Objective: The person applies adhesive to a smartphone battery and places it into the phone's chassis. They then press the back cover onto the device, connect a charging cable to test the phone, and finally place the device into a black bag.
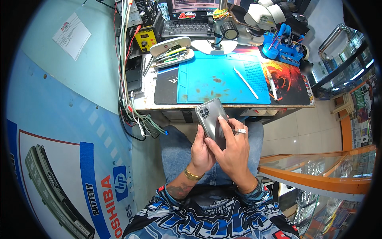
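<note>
A grey smartphone (pixel 215 121) with a square camera block is held over my lap, its back turned up, just short of the table's front edge. My left hand (pixel 201 153) is closed around its lower left side, thumb along the edge. On the other side my right hand (pixel 234 149), with a ring on one finger, grips the phone's lower right part. Its index finger lies on the back cover and its thumb at the lower end. The phone's screen faces away and is hidden.
On the table lies a blue silicone mat (pixel 207 75) with a white stick tool (pixel 246 83); a syringe (pixel 272 85) is to its right. Behind stand an open case of tools (pixel 172 53), a microscope (pixel 260 18) and a blue tool holder (pixel 284 47). Cables (pixel 124 79) hang at left; a glass showcase (pixel 318 167) is at right.
</note>
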{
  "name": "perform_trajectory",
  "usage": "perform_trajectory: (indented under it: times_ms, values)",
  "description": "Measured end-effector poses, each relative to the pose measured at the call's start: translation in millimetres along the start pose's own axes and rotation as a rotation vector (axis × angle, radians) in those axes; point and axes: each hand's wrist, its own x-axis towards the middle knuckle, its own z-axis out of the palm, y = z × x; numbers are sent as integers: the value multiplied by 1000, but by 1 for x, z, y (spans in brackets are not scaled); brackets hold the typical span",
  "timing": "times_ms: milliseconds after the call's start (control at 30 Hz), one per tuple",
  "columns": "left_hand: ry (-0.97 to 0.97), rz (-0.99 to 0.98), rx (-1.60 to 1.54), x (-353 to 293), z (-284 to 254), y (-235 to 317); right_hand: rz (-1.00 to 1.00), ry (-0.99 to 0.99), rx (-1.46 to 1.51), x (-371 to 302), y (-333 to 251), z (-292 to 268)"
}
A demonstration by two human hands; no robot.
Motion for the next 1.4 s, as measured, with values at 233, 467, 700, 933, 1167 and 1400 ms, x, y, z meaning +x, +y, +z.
perform_trajectory:
  times_ms: [233, 467, 700, 933, 1167, 1400]
  values:
    - [18, 12, 50, -1, -1, -2, 4, -8, -2, -1, 0, 0]
    - [16, 17, 68, -2, -1, -2, -8, -30, -13, -4, 1, 1]
    - [1, 24, 51, -1, 0, -2, -2, -44, -14, -5, 1, 1]
    - [16, 52, 154, -2, -3, 0, -90, -89, -30, -12, 6, -4]
    - [6, 20, 265, -6, -10, 18, 503, -161, 789, -21, 40, -16]
    - [127, -97, 475, -14, -17, 31, 671, -370, 1068, -24, 60, -9]
